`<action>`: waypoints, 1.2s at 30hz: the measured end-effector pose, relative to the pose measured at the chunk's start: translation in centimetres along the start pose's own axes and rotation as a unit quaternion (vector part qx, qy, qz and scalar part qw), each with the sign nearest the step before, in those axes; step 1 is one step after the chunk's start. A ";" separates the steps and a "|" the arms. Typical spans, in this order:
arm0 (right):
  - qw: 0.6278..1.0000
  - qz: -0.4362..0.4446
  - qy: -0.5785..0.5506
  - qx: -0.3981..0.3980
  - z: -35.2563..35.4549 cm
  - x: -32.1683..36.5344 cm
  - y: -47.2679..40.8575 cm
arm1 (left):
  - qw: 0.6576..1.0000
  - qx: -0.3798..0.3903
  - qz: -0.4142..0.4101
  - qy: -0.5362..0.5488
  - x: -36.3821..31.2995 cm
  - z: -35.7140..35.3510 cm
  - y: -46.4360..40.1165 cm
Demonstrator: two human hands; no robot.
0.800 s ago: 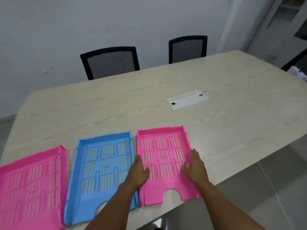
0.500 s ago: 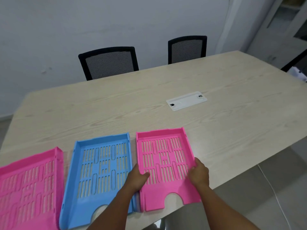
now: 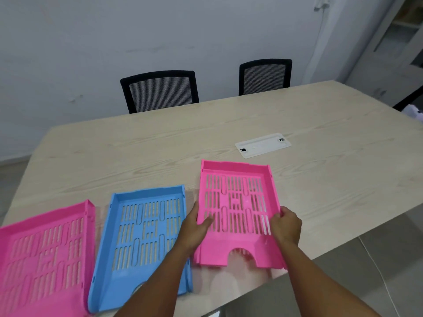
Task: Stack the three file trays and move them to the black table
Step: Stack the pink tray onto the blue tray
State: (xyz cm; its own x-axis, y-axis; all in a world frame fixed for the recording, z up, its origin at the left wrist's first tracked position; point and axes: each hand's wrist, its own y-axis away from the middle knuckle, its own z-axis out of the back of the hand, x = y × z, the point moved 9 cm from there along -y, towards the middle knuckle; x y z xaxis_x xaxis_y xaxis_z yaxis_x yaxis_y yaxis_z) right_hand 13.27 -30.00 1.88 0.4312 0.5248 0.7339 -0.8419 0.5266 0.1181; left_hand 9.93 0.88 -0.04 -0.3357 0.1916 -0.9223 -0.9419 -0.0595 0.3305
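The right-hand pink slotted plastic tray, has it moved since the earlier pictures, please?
Yes: the right-hand pink tray is lifted and nearer the white cable plate, held by both hands.

We take this for an office meeting room: a long pale wood table [image 3: 160, 143] with a white cable hatch [image 3: 263, 145] set into its top, two black mesh chairs [image 3: 160, 90] pushed in against a plain grey wall [image 3: 114, 30], and, probably, a cabinet [image 3: 393, 37] at the blurred right edge.

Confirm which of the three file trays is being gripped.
The right-hand pink file tray, held at its sides by left hand and right hand; blue tray and left pink tray lie untouched.
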 end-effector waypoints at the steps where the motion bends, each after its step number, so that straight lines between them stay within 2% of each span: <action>1: 1.000 0.006 -0.005 0.002 -0.3 0.7 0.4 | 1.000 -0.016 -0.002 0.000 0.0 1.0 0.0; 5: 0.998 0.052 -0.032 0.016 -2.2 3.9 3.1 | 0.997 -0.071 -0.013 0.010 0.1 6.3 1.3; 10: 0.987 0.122 -0.064 0.080 -6.6 7.4 8.4 | 0.987 -0.160 -0.026 -0.012 -0.2 13.7 5.1; 17: 0.971 0.163 -0.089 0.153 -12.8 10.0 15.2 | 0.971 -0.239 0.021 -0.018 5.3 21.6 10.0; 23: 0.965 0.176 -0.072 0.178 -16.0 9.8 17.6 | 0.968 -0.243 0.061 0.011 10.0 23.9 11.6; 29: 0.967 0.184 -0.056 0.168 -16.4 9.6 18.4 | 0.975 -0.211 0.065 0.022 10.8 23.8 11.5; 36: 0.967 0.185 -0.036 0.169 -16.8 9.5 17.5 | 0.976 -0.208 0.063 0.004 10.7 22.7 11.3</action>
State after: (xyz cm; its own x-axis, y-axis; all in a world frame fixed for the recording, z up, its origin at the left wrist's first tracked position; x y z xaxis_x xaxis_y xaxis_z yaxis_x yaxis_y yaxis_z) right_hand 8.04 -4.54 -0.37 0.0661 0.5818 0.8106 -0.9976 0.0562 0.0410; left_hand -4.09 24.47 -1.60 -0.4483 0.1486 -0.8814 -0.8140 -0.4752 0.3339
